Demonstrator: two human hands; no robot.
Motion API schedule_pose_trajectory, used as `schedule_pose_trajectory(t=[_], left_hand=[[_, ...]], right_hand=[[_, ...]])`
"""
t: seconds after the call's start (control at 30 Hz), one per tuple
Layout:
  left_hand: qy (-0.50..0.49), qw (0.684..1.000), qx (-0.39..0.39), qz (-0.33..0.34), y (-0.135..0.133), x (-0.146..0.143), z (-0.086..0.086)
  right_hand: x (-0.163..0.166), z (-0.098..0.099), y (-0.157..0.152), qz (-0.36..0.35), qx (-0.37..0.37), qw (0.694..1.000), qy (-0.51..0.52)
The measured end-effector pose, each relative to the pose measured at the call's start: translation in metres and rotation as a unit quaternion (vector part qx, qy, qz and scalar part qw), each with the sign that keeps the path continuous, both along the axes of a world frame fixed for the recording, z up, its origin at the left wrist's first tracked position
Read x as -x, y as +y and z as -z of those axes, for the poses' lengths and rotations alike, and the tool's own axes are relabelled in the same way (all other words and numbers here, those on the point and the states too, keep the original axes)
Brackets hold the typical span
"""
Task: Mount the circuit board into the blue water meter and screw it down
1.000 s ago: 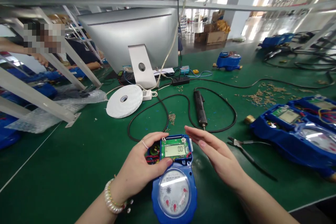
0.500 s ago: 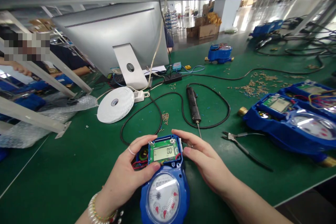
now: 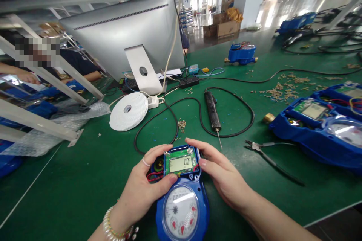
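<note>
Between my hands is a blue water meter (image 3: 182,211) with a round dial. Its opened upper housing shows a green circuit board with a small display (image 3: 181,163) reading about 0.0. My left hand (image 3: 148,180) grips the housing's left side, thumb on the lower edge below the display and fingers at the top. Red wires (image 3: 154,176) show beside that thumb. My right hand (image 3: 219,171) holds the housing's right edge, thumb on its side and index finger at the top corner. The undersides of both grips are hidden.
Beyond my hands lie a corded electric screwdriver (image 3: 212,111), wire cutters (image 3: 260,150), small screws (image 3: 181,125) and a white tape roll (image 3: 128,112). More blue meters (image 3: 316,131) stand at right. A monitor (image 3: 124,37) stands at the back; another person's hand (image 3: 26,77) shows far left.
The whole view has shifted slightly, so things appear a little further right. Both hands keep the same hold on the water meter, and its display looks the same.
</note>
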State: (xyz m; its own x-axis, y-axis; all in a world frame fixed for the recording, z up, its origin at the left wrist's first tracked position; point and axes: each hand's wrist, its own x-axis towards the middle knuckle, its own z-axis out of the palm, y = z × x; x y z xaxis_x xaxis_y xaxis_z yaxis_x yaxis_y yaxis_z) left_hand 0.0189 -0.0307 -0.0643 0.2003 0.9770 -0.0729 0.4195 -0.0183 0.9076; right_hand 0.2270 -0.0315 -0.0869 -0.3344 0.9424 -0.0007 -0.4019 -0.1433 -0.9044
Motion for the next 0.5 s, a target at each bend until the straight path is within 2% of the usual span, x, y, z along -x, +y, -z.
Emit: schedule_pose_trajectory(t=[0.23, 0.4, 0.5], left_hand=[[-0.030, 0.999, 0.011, -0.002, -0.0028, -0.0031, -0.0016], [-0.048, 0.999, 0.012, 0.000, -0.0020, -0.0033, -0.0009], [-0.065, 0.997, 0.001, 0.033, -0.0015, 0.0016, -0.0013]], right_hand=[[0.0005, -0.0069, -0.0003, -0.021, 0.023, 1.000, 0.001], [0.0000, -0.0007, -0.0030, -0.046, 0.012, 0.999, -0.009], [-0.0016, 0.0026, -0.0037, -0.035, 0.003, 0.999, -0.036]])
